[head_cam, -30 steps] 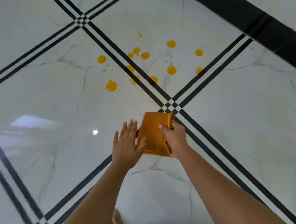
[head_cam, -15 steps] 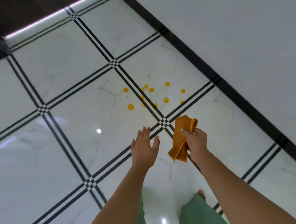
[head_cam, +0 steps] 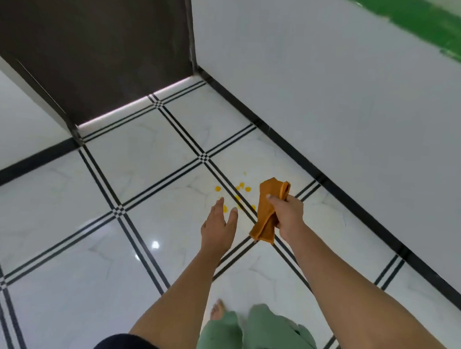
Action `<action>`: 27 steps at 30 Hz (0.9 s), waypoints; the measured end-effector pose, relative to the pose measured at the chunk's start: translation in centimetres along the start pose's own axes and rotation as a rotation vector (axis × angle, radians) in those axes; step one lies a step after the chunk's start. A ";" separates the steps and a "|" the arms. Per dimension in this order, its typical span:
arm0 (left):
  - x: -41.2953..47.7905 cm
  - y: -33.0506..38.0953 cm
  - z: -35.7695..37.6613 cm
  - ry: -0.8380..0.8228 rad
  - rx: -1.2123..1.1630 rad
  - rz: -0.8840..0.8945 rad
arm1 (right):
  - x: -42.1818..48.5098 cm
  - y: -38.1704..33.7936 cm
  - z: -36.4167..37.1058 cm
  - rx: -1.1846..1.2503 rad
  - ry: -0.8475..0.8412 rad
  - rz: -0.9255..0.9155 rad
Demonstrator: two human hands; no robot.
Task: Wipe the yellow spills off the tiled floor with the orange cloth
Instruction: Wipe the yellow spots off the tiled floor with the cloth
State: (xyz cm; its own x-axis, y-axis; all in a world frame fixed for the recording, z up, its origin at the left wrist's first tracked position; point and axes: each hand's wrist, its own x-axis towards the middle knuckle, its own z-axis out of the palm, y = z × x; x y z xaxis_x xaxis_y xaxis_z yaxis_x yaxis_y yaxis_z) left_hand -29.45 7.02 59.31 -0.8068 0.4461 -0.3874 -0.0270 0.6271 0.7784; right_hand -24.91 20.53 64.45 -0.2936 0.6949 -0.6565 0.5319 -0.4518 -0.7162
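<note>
My right hand (head_cam: 287, 213) grips a folded orange cloth (head_cam: 268, 211), which hangs in the air well above the floor. Several yellow spills (head_cam: 218, 188) dot the white tiled floor (head_cam: 150, 154) beyond my hands, on both sides of a black double line. Some spots are hidden behind the cloth and my fingers. My left hand (head_cam: 218, 227) is held flat beside the cloth, fingers together and pointing forward, holding nothing.
A white wall with a black skirting strip (head_cam: 330, 182) runs along the right. A dark brown door (head_cam: 97, 47) stands at the far left corner. My bare foot (head_cam: 218, 311) and green trouser legs (head_cam: 255, 333) show at the bottom.
The view has risen far from the floor, so the spills look small and distant. The cloth went from spread flat between both hands to hanging from my right hand alone.
</note>
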 end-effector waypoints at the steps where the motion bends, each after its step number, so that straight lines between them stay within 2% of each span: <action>1: 0.3 0.3 -1.0 0.013 -0.008 0.006 | -0.3 -0.7 0.8 0.009 -0.009 -0.008; 9: 7.8 1.3 -9.0 0.007 0.003 0.085 | -0.2 -6.2 9.4 0.155 -0.019 -0.023; 21: 27.5 6.7 -20.0 -0.246 0.183 0.232 | 7.9 -16.5 22.3 0.419 0.175 0.097; 27: 35.5 8.4 -21.9 -0.456 0.265 0.277 | 10.8 -19.8 27.1 0.462 0.328 0.100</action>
State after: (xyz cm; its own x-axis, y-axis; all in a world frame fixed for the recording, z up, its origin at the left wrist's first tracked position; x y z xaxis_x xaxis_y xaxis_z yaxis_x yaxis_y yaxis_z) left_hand -71.23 14.17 62.91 -0.4266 0.8079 -0.4065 0.3439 0.5607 0.7532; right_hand -60.11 21.80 65.11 0.0412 0.7399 -0.6714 0.1209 -0.6708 -0.7318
